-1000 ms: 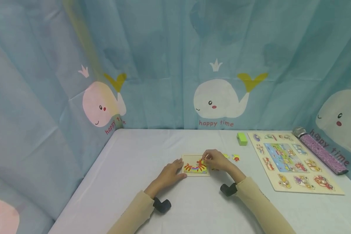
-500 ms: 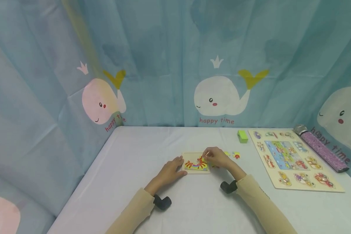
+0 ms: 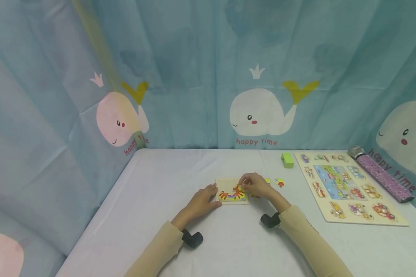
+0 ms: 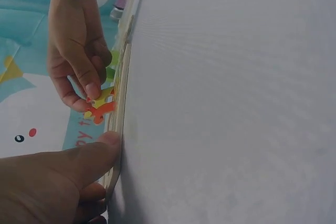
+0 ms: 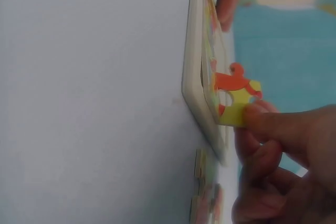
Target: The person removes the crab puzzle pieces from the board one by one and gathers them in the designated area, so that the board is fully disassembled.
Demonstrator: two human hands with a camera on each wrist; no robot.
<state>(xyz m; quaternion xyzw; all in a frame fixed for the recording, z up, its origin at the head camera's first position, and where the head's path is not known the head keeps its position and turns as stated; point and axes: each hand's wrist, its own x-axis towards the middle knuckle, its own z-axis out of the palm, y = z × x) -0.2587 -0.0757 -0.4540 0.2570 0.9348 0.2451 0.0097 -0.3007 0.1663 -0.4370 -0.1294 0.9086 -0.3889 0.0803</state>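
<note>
In the head view, a small wooden puzzle board [image 3: 231, 204] lies flat on the white table, its lower part filled with a red-and-yellow animal picture. My left hand [image 3: 202, 201] holds the board's left side, thumb at the near corner and fingers along the edge. Between thumb and fingers my right hand [image 3: 257, 185] pinches a yellow-and-red puzzle piece [image 5: 239, 95]. The right wrist view shows this piece tilted up, its lower edge right at the board's picture. Loose puzzle pieces [image 3: 279, 182] lie right of the board, some partly hidden behind the right hand.
A green block [image 3: 287, 161] stands behind the loose pieces. To the right lies a large wooden peg puzzle [image 3: 358, 219] with vehicle pictures, and a glittery pink microphone [image 3: 381, 175] beside it. A blue whale-print curtain [image 3: 183, 115] hangs along the table's back edge.
The right hand and its puzzle piece have shifted only slightly at the board's right side. The left hand has kept its hold. The whole head view has moved up a little.
</note>
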